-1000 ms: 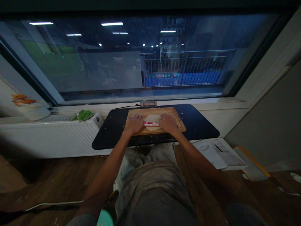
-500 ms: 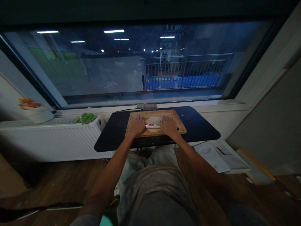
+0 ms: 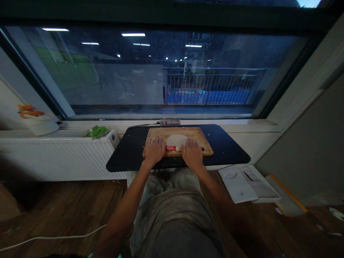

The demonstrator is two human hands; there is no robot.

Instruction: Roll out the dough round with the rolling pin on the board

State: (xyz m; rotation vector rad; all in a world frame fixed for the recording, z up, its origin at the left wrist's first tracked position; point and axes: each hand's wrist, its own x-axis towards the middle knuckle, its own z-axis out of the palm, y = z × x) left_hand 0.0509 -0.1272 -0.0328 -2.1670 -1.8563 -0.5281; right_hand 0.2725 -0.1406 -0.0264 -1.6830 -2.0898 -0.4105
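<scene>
From the head view, your left hand point(image 3: 156, 148) and right hand point(image 3: 192, 152) flank a red-and-white roller point(image 3: 171, 148) over pale dough point(image 3: 177, 139), on a board point(image 3: 194, 132) near the tabletop's point(image 3: 228, 145) front edge. The dough looks soft, the roller light, stiff, best held endwise; its ends are hidden, so whether your fingers grip cannot be told.

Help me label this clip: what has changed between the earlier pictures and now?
The red-and-white tube has moved across the dough toward the person, so more dough shows beyond it. The right hand has come nearer the person too; the left hand has shifted less. Nothing was visibly let go. The dough stays on the wooden board, and the board on the dark table.
</scene>
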